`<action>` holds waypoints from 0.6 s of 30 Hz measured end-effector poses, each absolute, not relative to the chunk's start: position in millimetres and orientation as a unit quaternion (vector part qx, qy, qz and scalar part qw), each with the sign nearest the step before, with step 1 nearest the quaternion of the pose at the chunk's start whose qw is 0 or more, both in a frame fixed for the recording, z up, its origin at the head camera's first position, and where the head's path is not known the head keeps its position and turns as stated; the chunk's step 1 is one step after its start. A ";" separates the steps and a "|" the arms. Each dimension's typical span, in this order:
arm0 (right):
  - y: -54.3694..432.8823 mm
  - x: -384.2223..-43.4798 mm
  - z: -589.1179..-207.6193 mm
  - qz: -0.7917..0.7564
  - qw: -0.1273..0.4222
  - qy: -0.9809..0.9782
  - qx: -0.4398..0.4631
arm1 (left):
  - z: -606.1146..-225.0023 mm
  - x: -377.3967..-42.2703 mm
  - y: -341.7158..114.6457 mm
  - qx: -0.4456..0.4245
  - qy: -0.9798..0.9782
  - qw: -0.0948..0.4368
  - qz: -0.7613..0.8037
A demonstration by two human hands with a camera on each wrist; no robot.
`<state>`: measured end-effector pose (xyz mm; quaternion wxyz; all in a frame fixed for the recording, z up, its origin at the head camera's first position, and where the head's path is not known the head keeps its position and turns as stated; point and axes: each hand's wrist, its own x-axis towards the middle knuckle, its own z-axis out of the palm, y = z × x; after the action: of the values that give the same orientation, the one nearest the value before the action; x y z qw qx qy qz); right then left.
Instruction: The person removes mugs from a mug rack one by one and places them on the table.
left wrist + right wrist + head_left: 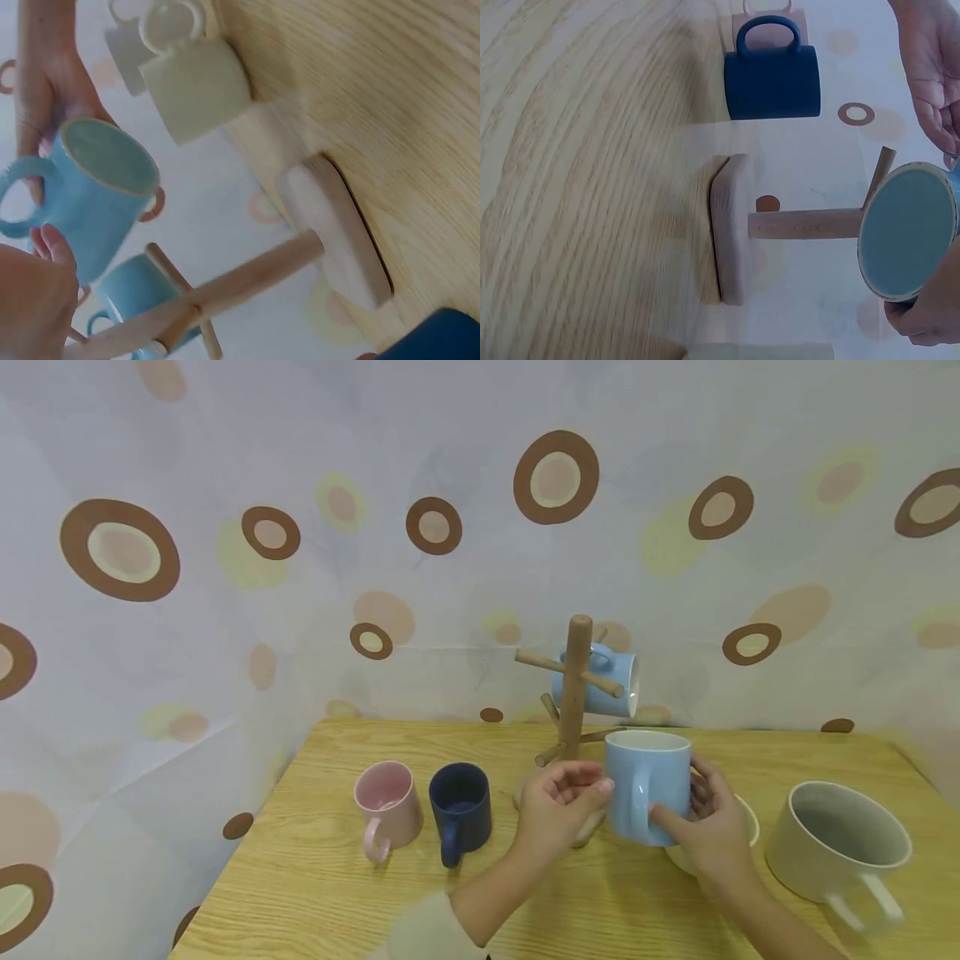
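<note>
My right hand (712, 839) grips a light blue mug (669, 777) from its right side, with the thumb near the handle. The mug is upright above the table, handle toward me. My left hand (553, 810) is at the mug's left side, fingers loosely bent, thumb tip close to its wall; whether it touches cannot be told. Just behind stands a wooden mug tree (572, 714), its base (731, 232) partly hidden by my left hand in the head view. Another light blue mug (621, 670) hangs on an upper peg at the back.
On the wooden table (300, 860), a pink mug (397, 814) and a navy mug (471, 818) stand left of the tree. To the right is a large whitish mug (802, 852). A cream mug (199, 86) stands partly behind my right hand. A patterned sheet (465, 452) hangs behind.
</note>
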<state>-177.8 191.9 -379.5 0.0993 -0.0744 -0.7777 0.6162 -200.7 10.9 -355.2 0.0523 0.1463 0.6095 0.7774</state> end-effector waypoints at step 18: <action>165.7 -172.0 -402.2 0.638 0.165 -0.750 0.051 | -345.0 -176.2 7.3 0.046 0.604 0.209 0.768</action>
<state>-172.0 165.7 -402.2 0.1652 0.0512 -0.7502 0.6382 -176.2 7.3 -345.0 0.2092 0.0461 0.6040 0.7676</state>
